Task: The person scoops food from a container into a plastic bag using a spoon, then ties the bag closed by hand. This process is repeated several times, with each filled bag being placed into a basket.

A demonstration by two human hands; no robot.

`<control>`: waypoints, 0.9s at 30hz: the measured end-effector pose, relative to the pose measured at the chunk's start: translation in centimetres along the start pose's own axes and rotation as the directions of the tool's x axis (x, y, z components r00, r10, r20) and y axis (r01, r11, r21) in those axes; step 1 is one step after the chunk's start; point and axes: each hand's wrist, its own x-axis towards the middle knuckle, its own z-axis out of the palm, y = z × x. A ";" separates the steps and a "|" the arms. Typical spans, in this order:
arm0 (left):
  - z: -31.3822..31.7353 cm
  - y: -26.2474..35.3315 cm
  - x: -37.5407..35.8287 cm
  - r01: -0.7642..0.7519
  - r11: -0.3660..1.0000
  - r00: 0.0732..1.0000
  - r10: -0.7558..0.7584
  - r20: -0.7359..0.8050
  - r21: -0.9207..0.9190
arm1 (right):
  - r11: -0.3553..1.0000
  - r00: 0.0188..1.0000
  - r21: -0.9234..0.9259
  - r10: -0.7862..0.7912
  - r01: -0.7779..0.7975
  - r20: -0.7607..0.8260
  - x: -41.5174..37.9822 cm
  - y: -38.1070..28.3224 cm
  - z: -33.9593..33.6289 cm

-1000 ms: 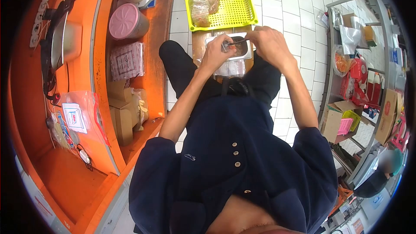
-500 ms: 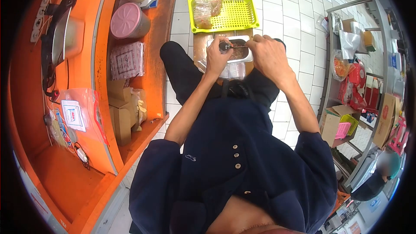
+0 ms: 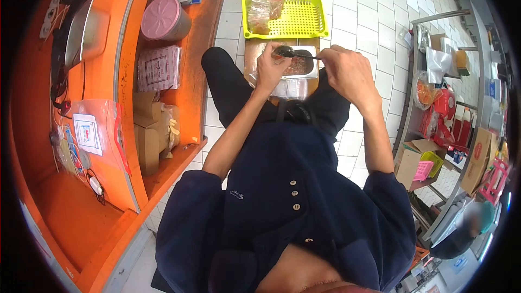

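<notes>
My right hand (image 3: 350,76) is closed on the handle of a dark spoon (image 3: 304,55), which points left across a metal tray (image 3: 316,70). Reddish-brown, crumbly food (image 3: 298,67) lies in the tray. The spoon's bowl is at the curled fingers of my left hand (image 3: 269,70), over the tray's left end. Those fingers pinch what looks like a small clear plastic bag (image 3: 277,57), mostly hidden by the hand and spoon. Flat clear plastic (image 3: 293,88) lies on the near side of the tray, in front of my lap.
Beyond the tray, a yellow-green basket (image 3: 324,21) holds filled clear bags (image 3: 259,13) on a wooden bench (image 3: 252,49). Orange shelving (image 3: 190,76) with tubs and packets stands left. A metal rack (image 3: 440,20) stands right; a person in a green head covering (image 3: 487,216) is lower right.
My right hand has moved to the right and lifted slightly, showing more of the spoon's handle. My left hand stays near the tray's left end. The view has shifted a little.
</notes>
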 end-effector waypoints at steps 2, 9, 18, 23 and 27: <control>-0.1 0.1 0.1 -0.008 1.000 1.000 0.008 -0.010 0.002 | 0.999 0.999 0.023 0.038 -0.038 0.002 -0.1 0.1 -0.6; -0.5 0.5 0.2 -0.005 1.000 1.000 0.005 -0.023 -0.006 | 0.991 0.992 0.087 0.106 -0.100 -0.072 -0.4 1.1 -0.9; -0.1 0.5 0.4 -0.071 0.995 0.996 0.075 -0.053 0.072 | 0.992 0.997 0.105 0.078 -0.077 -0.005 -0.2 0.0 -0.1; -0.2 0.9 0.4 0.008 1.000 1.000 -0.008 -0.013 0.000 | 0.994 0.994 0.040 0.103 -0.102 -0.024 -0.1 0.0 -0.3; -0.2 1.5 0.5 0.009 0.998 1.000 -0.010 -0.017 -0.056 | 0.992 0.998 0.107 0.065 -0.062 -0.017 -0.1 -0.5 -0.6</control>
